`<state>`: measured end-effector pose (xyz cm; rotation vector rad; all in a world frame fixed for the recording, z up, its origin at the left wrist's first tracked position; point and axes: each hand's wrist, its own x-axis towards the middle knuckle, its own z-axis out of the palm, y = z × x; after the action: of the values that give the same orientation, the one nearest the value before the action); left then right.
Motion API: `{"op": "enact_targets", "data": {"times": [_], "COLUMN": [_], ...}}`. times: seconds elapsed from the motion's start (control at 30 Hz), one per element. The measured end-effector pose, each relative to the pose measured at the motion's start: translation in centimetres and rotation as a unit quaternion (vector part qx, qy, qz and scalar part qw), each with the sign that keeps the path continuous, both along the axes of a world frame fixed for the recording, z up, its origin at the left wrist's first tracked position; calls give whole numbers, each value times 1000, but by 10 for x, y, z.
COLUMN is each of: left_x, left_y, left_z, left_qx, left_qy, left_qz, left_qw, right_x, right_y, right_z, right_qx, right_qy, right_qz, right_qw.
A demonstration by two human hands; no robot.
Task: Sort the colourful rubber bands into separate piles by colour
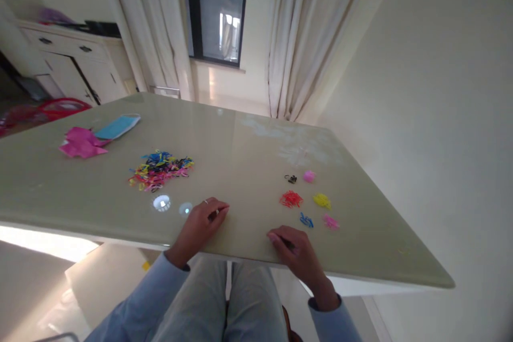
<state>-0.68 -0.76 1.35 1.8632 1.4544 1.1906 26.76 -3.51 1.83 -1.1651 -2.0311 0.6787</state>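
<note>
My left hand (205, 224) rests on the table near its front edge, thumb and fingers pinched together. To its upper left lies a mixed heap of small coloured rubber bands (160, 170). My right hand (294, 251) is also closed at the table edge; anything in either pinch is too small to make out. Just beyond the right hand are separate little piles: blue bands (306, 220), red bands (291, 199), yellow bands (321, 201), pink bands (331, 222) and black bands (291, 178). A small bright pink clump (309, 176) sits beside the black ones.
The glossy table (224, 171) carries a crumpled pink piece (84, 142) and a blue face mask (118, 127) at the far left. Light reflections show near my left hand. A red chair (64, 107) and a white cabinet (76, 64) stand beyond; a wall is on the right.
</note>
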Motion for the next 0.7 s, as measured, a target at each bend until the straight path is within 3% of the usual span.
{"op": "enact_targets", "data": {"times": [0.1, 0.2, 0.3, 0.57, 0.63, 0.7], "left_x": [-12, -19, -21, -18, -19, -22], "left_y": [4, 7, 8, 5, 5, 7], "left_z": [4, 9, 11, 14, 14, 14], "left_qx": [-61, -120, -124, -115, -111, -116], "left_qy": [-124, -285, -386, -433, -473, -543], "left_qz": [9, 28, 30, 16, 17, 9], "left_qw": [990, 951, 914, 894, 874, 832], "right_x": [3, -2, -24, -145, -175, -202], "right_y": [9, 19, 33, 114, 140, 165], "right_z": [6, 14, 26, 55, 57, 56], "right_qx": [-69, -116, -144, -165, -129, -88], "right_qy": [43, 89, 124, 115, 37, -48], "right_qz": [-15, -46, -38, 108, 124, 110], "right_qw": [997, 988, 981, 973, 983, 989]}}
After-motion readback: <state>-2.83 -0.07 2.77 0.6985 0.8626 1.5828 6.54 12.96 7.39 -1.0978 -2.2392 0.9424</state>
